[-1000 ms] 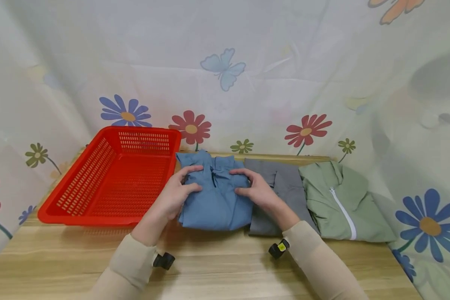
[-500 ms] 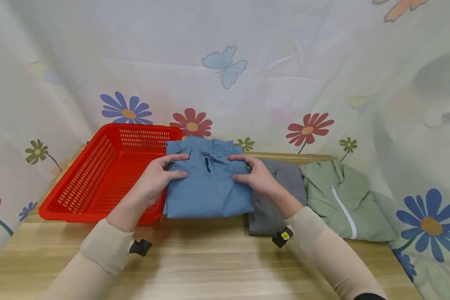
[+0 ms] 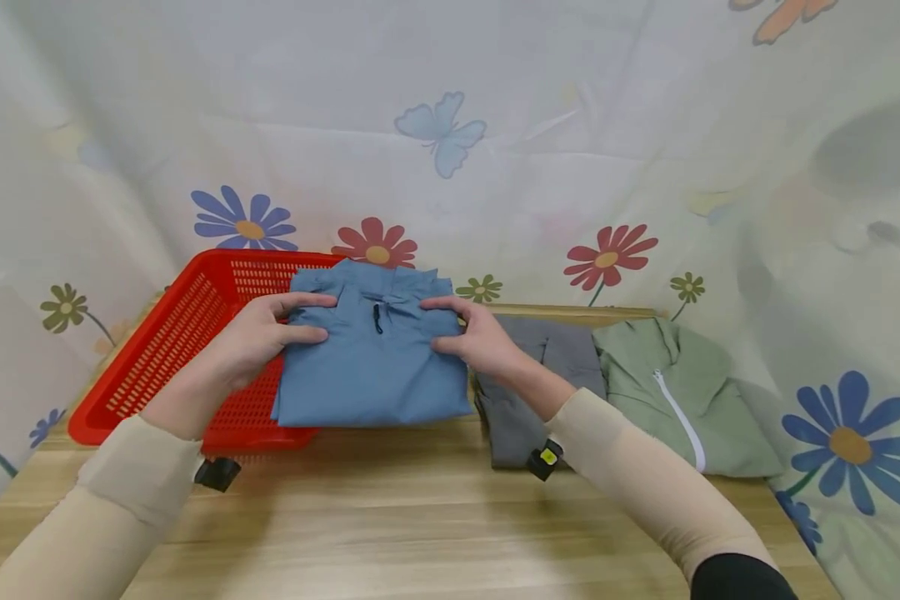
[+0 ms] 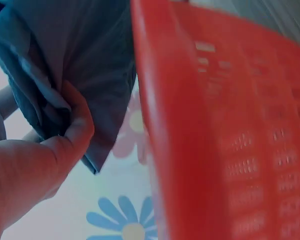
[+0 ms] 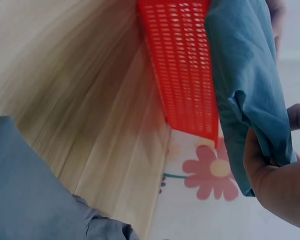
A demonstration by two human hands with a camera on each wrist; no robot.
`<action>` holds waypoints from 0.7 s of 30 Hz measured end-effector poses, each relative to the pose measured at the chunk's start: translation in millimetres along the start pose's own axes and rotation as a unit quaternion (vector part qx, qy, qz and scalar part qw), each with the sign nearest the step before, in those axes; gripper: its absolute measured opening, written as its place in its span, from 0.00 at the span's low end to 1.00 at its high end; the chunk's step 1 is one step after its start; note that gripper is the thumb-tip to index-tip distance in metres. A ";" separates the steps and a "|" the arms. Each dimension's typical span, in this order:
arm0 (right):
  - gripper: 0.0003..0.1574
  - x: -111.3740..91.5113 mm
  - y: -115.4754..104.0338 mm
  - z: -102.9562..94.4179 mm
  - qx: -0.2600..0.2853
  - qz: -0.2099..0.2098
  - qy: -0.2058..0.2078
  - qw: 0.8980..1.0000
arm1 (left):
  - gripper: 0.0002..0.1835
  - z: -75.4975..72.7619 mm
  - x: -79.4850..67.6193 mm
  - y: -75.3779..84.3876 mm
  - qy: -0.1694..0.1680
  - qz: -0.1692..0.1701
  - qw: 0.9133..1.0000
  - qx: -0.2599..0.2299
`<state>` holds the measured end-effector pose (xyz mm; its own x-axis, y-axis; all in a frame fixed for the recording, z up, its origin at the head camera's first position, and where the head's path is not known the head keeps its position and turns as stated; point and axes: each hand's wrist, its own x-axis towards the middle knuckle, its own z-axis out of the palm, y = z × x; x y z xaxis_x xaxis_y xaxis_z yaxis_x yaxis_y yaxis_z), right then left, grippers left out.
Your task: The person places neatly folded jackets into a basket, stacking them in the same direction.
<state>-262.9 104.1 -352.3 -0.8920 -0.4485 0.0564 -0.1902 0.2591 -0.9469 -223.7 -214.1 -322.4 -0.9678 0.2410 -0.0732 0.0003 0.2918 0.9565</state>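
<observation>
A folded blue jacket (image 3: 367, 375) with a short black zipper pull is held up between both hands, overlapping the right side of the red plastic basket (image 3: 150, 367) in the head view. My left hand (image 3: 258, 333) grips its left edge, thumb and fingers on either side of the cloth, as the left wrist view shows with the hand (image 4: 45, 155) beside the basket's rim. My right hand (image 3: 480, 333) pinches the right edge. In the right wrist view the jacket (image 5: 250, 85) is raised above the table, level with the basket's upper wall.
A folded grey garment (image 3: 517, 417) lies on the wooden table (image 3: 390, 525) right of the basket. Beside it is a folded green jacket (image 3: 682, 400) with a white zipper. A flower-printed curtain (image 3: 450, 192) hangs behind the table.
Both hands have lifted the blue jacket and carried it leftward, from beside the basket to over its right side. More of the grey garment shows. The basket and green jacket have stayed put.
</observation>
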 end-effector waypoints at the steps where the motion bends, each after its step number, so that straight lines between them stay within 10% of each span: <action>1: 0.33 1.4 -1.0 2.6 -0.003 0.000 0.001 1.000 | 0.30 -4.0 0.0 -0.7 -0.004 0.002 1.000 0.005; 21: 0.31 32.6 -22.8 46.0 0.008 0.002 -0.001 1.000 | 0.34 -73.9 5.7 -27.6 -0.036 -0.048 0.998 0.032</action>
<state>-268.7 44.2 -343.4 -0.8924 -0.4483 0.0519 -0.1797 0.2475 -0.9521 -247.8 -289.2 -328.4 -0.9435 0.2740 -0.1861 -0.0736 0.3742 0.9244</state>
